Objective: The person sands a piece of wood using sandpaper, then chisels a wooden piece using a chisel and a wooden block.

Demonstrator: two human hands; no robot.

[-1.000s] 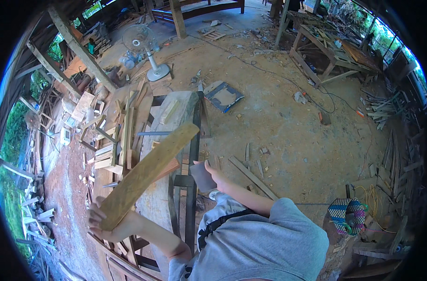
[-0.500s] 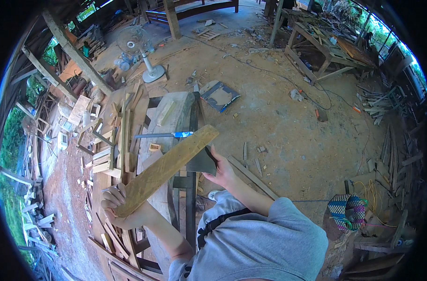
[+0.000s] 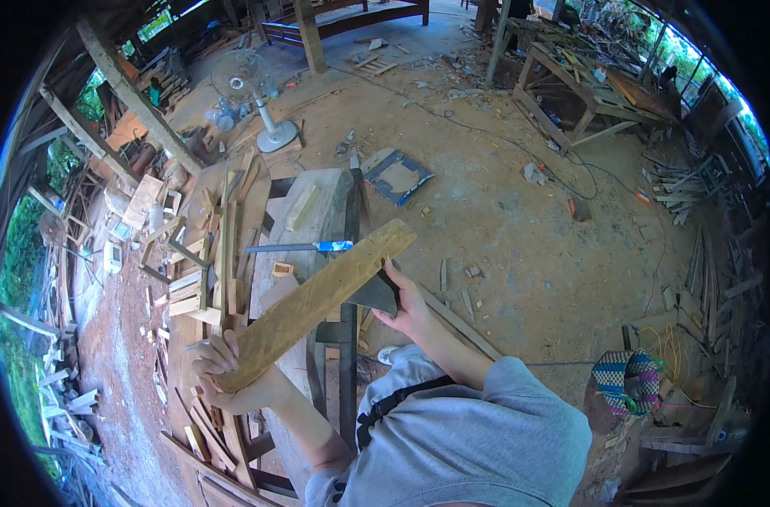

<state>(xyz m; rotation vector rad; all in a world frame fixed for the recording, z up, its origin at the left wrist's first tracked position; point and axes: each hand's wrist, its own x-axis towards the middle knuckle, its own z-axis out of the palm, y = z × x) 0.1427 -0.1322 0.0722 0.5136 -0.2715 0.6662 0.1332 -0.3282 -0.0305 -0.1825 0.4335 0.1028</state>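
Note:
A long, flat wooden board slants upward to the right above the workbench. At its lower end my left hand grips it, palm beneath and fingers curled over the edge. A thin pale stick shows by those fingers; its kind is unclear. Near the board's far end, my right hand pinches a dark grey flexible sheet like sandpaper, partly hidden under the board. On the bench beyond lies a long narrow dark tool with a blue-and-white handle.
Wood strips and small offcuts crowd the bench's left side. A standing fan is at the far left. A flat dark-edged piece lies on the dirt floor ahead. Right are a woven basket and a rough wooden table.
Both hands and the board have shifted slightly to the right. The right hand still pinches the dark sheet beneath the board's far end.

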